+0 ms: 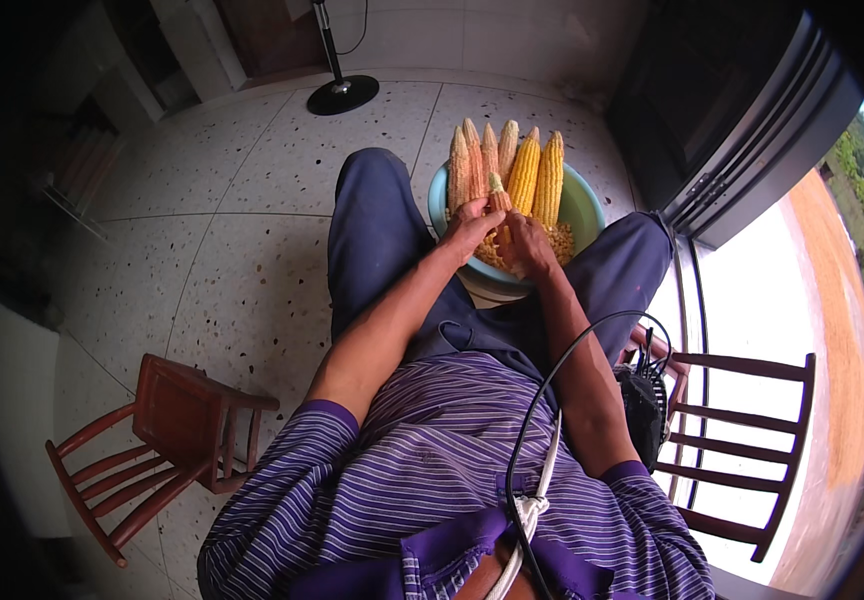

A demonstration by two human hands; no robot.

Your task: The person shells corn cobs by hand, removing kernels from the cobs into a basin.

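My left hand (pixel 471 227) and my right hand (pixel 529 244) are both closed around one corn cob (pixel 499 196), held tilted above a light-blue plastic basin (pixel 591 202). Its upper end looks largely stripped of kernels; the lower part is hidden by my fingers. Loose yellow kernels (pixel 561 241) lie in the basin below my hands. Against the far rim lean several cobs: a bare pinkish cob (pixel 459 166) and others like it on the left, then a full yellow ear (pixel 525 174) and another yellow ear (pixel 549 180) on the right.
The basin sits between my knees. A small wooden chair (pixel 176 412) stands on the speckled floor (pixel 267 292) to my left. To my right is another wooden chair (pixel 732 450) with a black bag (pixel 638 412), beside an open doorway. Ahead is a stand's round black base (pixel 342 94).
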